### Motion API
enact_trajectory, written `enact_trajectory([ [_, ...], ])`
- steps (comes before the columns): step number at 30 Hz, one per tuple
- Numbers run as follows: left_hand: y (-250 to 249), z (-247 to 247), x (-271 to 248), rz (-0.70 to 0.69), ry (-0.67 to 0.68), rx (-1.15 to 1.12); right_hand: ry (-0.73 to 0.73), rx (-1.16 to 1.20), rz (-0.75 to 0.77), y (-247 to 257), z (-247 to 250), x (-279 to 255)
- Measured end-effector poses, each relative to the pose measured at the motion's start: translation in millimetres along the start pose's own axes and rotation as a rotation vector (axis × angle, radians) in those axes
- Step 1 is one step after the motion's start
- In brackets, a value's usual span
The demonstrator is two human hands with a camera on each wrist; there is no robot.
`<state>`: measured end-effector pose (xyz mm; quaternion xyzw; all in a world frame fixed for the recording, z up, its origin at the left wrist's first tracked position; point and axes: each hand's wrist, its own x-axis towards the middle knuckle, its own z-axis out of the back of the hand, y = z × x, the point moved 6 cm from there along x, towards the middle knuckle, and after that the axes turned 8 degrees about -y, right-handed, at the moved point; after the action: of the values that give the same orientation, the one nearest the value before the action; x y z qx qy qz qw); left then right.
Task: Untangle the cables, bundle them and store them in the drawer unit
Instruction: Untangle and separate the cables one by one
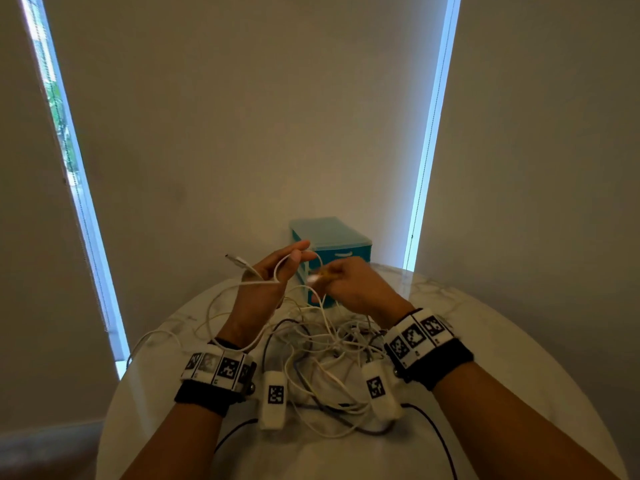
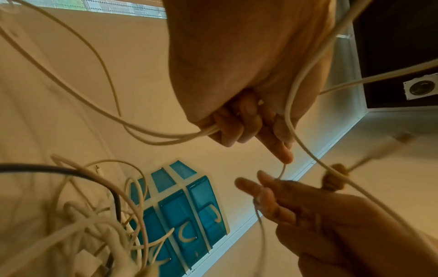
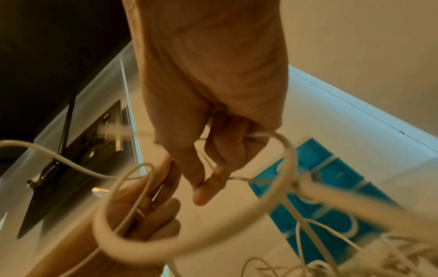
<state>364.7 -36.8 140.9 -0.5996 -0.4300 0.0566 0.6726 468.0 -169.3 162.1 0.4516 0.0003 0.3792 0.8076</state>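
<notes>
A tangle of white cables with one dark cable lies on the round marble table, under my raised hands. My left hand holds one white cable; its USB plug sticks out to the left. In the left wrist view the curled fingers grip that cable. My right hand pinches a thin cable beside the left hand, and the right wrist view shows thumb and finger closed on it. The teal drawer unit stands behind both hands with its drawers closed.
The drawer unit sits at the table's far edge against a beige wall. Bright window strips run down both sides. A black cord trails over the table's near part between my forearms. The table drops off on the left.
</notes>
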Motion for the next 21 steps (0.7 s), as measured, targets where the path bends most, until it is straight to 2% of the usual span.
enact_trajectory([
  [1, -1, -2, -1, -0.01, 0.011, 0.005, 0.0, -0.017, -0.018, -4, 1, 1],
  [3, -4, -3, -1, -0.004, 0.015, -0.015, -0.104, 0.026, -0.065, -9, 16, 1],
  [6, 3, 7, 1, 0.06, -0.027, -0.085, -0.314, 0.295, -0.154, -14, 51, 0],
  [8, 10, 18, 6, 0.101, -0.081, -0.062, -0.346, 0.491, -0.19, -16, 61, 0],
  [10, 15, 30, 11, 0.134, -0.101, -0.092, -0.316, 0.6, -0.195, -13, 58, -1],
  [13, 4, 39, 16, 0.105, -0.092, -0.14, -0.353, 0.495, -0.166, -14, 55, 0],
  [16, -20, 30, 17, 0.036, -0.074, 0.025, -0.423, 0.383, -0.02, -13, 59, 2],
  [21, -30, -9, 30, -0.075, 0.147, 0.46, -0.389, 0.382, 0.035, -6, 57, 11],
])
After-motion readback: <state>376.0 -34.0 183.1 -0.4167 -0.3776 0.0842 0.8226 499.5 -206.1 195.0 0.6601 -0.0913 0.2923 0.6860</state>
